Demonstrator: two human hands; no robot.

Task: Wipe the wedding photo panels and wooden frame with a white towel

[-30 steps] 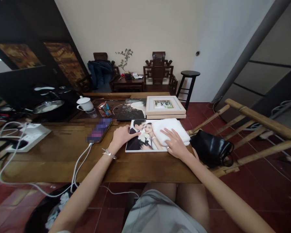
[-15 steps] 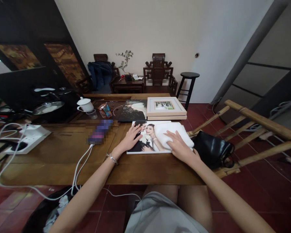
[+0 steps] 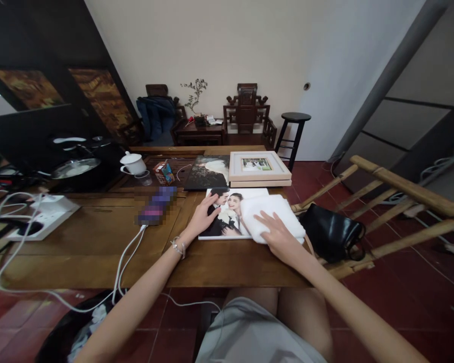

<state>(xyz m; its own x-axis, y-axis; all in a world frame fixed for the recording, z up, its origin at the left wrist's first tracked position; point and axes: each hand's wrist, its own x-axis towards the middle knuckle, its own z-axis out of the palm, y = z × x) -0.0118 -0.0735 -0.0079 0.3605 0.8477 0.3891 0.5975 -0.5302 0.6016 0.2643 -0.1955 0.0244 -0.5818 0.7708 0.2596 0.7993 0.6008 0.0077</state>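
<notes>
A flat photo panel (image 3: 230, 222) with a couple printed on it lies on the wooden table before me. My left hand (image 3: 205, 212) rests open on its left side, fingers stretched over the picture. On the panel's right part sits a thick folded white towel (image 3: 287, 217). My right hand (image 3: 278, 233) holds the towel down from above, fingers spread across it. The towel covers the panel's right side and hides that part of the picture.
Behind the panel lie a dark photo panel (image 3: 206, 171) and stacked light-wood frames (image 3: 270, 174). Leftward are a charging phone (image 3: 157, 206), a small box (image 3: 164, 173), a lidded cup (image 3: 133, 164) and a power strip (image 3: 45, 219). A black bag (image 3: 333, 232) sits on the bamboo chair (image 3: 408, 191).
My right hand and the towel have slid slightly toward me along the panel's right side. My left hand stays at the left edge, barely shifted.
</notes>
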